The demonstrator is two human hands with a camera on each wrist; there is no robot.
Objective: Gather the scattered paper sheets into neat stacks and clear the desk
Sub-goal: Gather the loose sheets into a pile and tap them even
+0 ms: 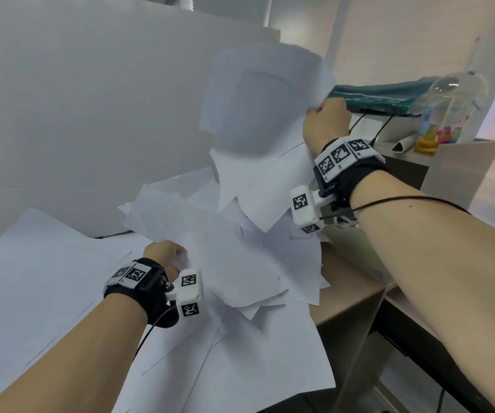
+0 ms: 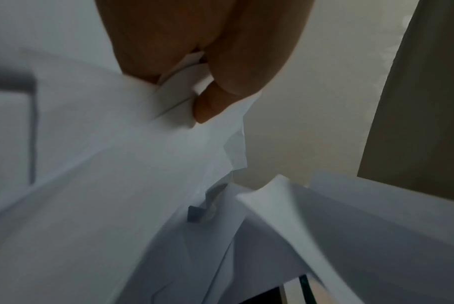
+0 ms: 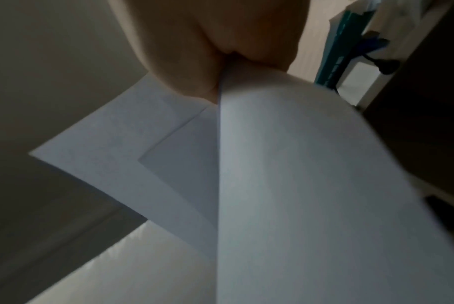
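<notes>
A bunch of white sheets (image 1: 258,120) was held raised above the desk (image 1: 350,287), pinched at its upper edge by the right hand (image 1: 326,120); its fingertips were hidden behind the paper. Lower down, a crumpled pile of sheets (image 1: 225,257) was gripped by the left hand (image 1: 163,254), thumb (image 2: 210,105) pressed onto the paper, the other fingers covered. More loose sheets (image 1: 46,278) were spread flat over the desk, most of whose surface was concealed. Both wrist views were blurred.

2 hands (image 1: 325,120), 1 bottle (image 1: 455,93), sheets uncountable
</notes>
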